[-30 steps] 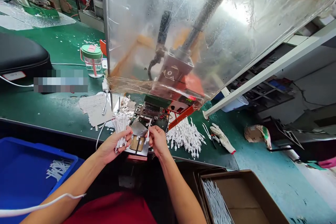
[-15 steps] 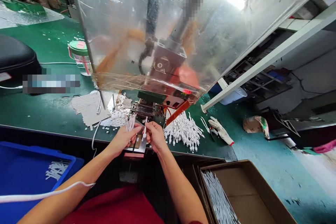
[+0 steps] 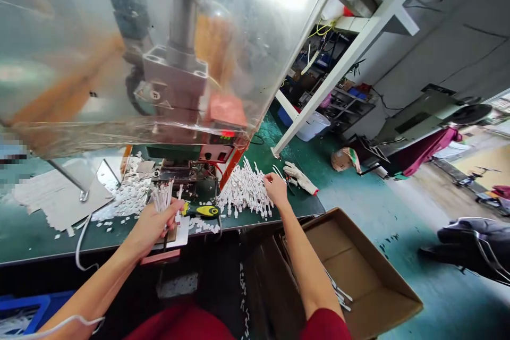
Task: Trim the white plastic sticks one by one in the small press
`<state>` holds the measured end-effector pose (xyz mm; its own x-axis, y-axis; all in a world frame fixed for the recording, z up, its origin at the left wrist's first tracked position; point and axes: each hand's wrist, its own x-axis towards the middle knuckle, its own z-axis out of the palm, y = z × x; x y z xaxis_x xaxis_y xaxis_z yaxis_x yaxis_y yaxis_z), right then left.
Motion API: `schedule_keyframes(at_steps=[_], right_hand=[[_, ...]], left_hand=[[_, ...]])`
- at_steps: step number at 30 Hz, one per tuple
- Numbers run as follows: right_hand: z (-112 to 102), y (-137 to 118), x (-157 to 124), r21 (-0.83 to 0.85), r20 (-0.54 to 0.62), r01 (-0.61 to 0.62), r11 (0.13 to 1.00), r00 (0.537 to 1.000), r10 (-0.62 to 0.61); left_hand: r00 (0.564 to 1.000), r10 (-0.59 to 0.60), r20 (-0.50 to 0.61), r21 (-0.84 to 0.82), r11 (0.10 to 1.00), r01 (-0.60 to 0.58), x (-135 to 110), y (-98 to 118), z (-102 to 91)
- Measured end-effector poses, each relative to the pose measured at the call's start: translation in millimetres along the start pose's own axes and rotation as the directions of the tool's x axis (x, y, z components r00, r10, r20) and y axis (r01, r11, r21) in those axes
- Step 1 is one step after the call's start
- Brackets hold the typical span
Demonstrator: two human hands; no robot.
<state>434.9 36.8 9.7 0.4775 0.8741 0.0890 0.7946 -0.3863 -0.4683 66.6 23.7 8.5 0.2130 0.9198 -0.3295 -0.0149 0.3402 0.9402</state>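
Observation:
My left hand (image 3: 153, 222) is closed round a bundle of thin white plastic pieces (image 3: 162, 197), held upright over a small metal fixture plate (image 3: 180, 232) at the bench's front edge. My right hand (image 3: 274, 190) has reached right onto a heap of the same white pieces (image 3: 245, 191) on the green bench; its fingers curl down into the heap, and what they grip is hidden. A yellow and black hand tool (image 3: 204, 211) lies between the two hands. Behind them stands a press machine (image 3: 175, 85) under a clear plastic shield.
White scraps (image 3: 127, 202) and paper sheets (image 3: 51, 196) lie on the bench to the left. A white glove (image 3: 302, 178) lies beyond the heap. An open cardboard box (image 3: 358, 271) sits on the floor at right, and a blue bin (image 3: 22, 313) at lower left.
My right hand left the fixture and moved right onto the heap of white pieces. My left hand kept its bundle. The view swung to the right.

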Motion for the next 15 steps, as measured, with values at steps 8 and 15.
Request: schedule_keyframes(at_steps=[8,15], right_hand=[[15.2,23.6,31.9,-0.095,0.013,-0.065,0.993,0.998,0.066],[-0.8,19.3,34.6,0.147,-0.050,-0.053,0.988,0.997,0.061]], left_hand=[[0.999,0.035,0.003,-0.011,0.999,-0.035,-4.6,-0.6,-17.0],[0.998,0.046,-0.031,-0.016,0.999,-0.046,-1.6,-6.8,-14.6]])
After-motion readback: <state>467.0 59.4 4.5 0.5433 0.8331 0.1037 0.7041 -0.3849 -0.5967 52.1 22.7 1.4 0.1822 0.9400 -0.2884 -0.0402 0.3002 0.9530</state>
